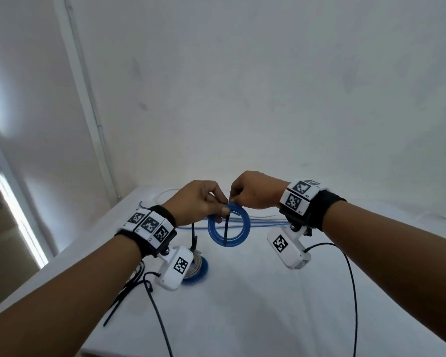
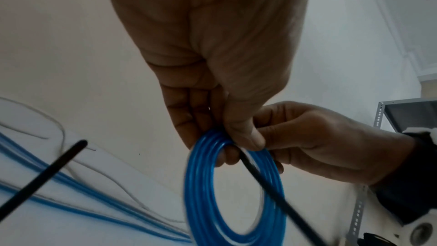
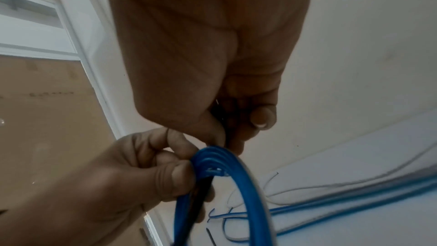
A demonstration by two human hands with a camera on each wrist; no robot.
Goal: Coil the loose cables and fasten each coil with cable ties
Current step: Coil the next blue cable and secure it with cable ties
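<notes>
Holding the blue coil [image 1: 228, 225] upright above the desk [image 1: 242, 292] middle, my left hand [image 1: 198, 202] pinches its top. My right hand [image 1: 253, 190] pinches the black tie [image 1: 226, 228] there; its tail hangs down across the ring, toward me.

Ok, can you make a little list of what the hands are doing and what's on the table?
left hand: pinches blue cable coil at its top
right hand: pinches black cable tie at the coil's top
tie: hangs across the coil, not closed yet
table: loose blue cables, spare black ties, a second coil
</notes>
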